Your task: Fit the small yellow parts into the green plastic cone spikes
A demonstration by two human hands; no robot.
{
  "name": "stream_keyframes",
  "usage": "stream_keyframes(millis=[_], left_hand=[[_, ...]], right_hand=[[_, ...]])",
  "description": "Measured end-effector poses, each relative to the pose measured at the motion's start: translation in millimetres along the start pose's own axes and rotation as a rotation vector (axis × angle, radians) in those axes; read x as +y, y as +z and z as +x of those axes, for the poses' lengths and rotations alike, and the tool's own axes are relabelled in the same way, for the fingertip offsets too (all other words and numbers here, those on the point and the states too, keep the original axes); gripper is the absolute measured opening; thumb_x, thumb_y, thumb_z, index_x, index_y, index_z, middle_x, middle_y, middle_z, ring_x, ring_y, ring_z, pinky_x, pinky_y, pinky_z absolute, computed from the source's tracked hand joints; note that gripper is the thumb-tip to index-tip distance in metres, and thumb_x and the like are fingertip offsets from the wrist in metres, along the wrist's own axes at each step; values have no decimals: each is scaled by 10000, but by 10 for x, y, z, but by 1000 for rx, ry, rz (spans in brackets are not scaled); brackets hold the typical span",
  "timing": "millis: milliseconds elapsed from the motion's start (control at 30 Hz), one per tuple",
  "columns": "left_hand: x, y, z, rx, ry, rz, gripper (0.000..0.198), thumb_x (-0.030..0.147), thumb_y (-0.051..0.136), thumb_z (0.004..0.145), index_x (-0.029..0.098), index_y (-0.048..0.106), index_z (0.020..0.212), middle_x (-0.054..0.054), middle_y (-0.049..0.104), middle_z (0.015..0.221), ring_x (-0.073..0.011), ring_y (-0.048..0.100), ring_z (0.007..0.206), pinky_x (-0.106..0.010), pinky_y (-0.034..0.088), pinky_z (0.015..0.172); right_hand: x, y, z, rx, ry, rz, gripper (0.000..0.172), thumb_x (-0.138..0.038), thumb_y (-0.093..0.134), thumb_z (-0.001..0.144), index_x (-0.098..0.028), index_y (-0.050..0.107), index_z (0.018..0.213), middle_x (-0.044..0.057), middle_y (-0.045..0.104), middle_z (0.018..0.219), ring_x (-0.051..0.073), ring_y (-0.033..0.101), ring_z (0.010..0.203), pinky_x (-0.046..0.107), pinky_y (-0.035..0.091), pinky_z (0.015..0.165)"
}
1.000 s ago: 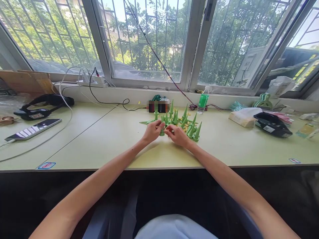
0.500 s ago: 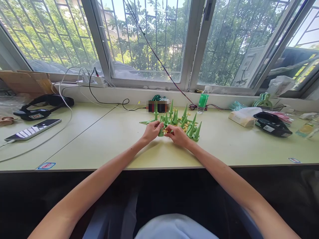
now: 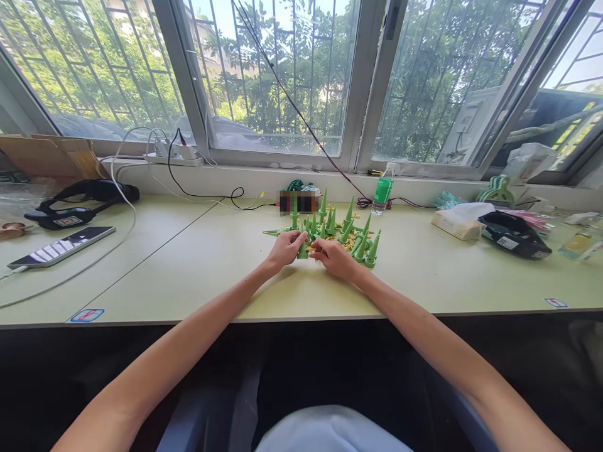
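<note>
My left hand point(image 3: 284, 249) is closed around a green plastic watering spike point(image 3: 302, 253), whose wide base shows below my fingers. Just to its right, my right hand point(image 3: 335, 257) pinches a small yellow plastic valve piece point(image 3: 311, 250) against the spike's side. Whether that piece sits inside the spike cannot be made out. Behind and right of my hands stand several more green spikes point(image 3: 372, 250), mostly points up, with loose yellow pieces point(image 3: 332, 237) among them.
A green-labelled bottle point(image 3: 383, 189) stands by the window ledge. To the right are a tissue pack point(image 3: 459, 221) and a black strapped device point(image 3: 514, 236). A phone point(image 3: 63, 246) with a white cable and a black headset point(image 3: 70, 210) lie left. The table's front edge point(image 3: 311, 320) runs below my forearms.
My hands stay almost in place. The held spike has turned or shifted slightly, and less of the yellow piece shows between my hands.
</note>
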State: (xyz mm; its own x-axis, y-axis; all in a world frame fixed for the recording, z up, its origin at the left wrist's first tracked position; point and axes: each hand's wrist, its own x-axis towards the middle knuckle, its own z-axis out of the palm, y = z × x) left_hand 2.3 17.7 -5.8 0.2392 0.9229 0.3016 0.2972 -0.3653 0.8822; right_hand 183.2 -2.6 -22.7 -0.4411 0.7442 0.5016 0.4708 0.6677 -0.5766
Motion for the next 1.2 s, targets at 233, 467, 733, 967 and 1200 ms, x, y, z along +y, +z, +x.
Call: stream_keyframes(millis=[233,467,733,967,1200], left_hand=[[-15,9,2,-7,44,21,365,505,511,869,176,509,711,60,378,519,-57,292,379,-217,207,386],[2,20,-8,-1,198,116,413,509,501,876,186,414,635,38,388,569,-80,328,497,-228,258,456],[28,43,-43,-76,252,82,384,478,524,888,187,383,681,31,427,628,-72,348,521,-213,285,466],[32,53,-71,-162,273,51,228,381,602,843,163,565,896,-40,629,854,-98,558,608,-230,448,562],[10,65,-61,-157,299,79,217,320,622,824,155,596,964,-59,646,934,-75,535,560,-238,459,543]], right_hand=[[19,6,3,5,-21,7,133,-244,511,951,-176,557,846,-3,625,670,124,549,606,250,411,680],[-10,-12,-4,0,-13,-37,314,-278,428,997,-202,469,695,-13,581,603,110,498,550,245,383,642],[19,-12,9,52,46,-68,345,-277,393,990,-208,434,654,-16,527,549,114,460,530,252,354,607],[23,-16,35,122,96,-55,388,-329,404,977,-199,443,614,22,589,594,125,508,559,246,353,576],[-10,-24,45,166,125,-74,419,-361,427,974,-189,483,595,35,620,606,130,517,559,252,357,579]])
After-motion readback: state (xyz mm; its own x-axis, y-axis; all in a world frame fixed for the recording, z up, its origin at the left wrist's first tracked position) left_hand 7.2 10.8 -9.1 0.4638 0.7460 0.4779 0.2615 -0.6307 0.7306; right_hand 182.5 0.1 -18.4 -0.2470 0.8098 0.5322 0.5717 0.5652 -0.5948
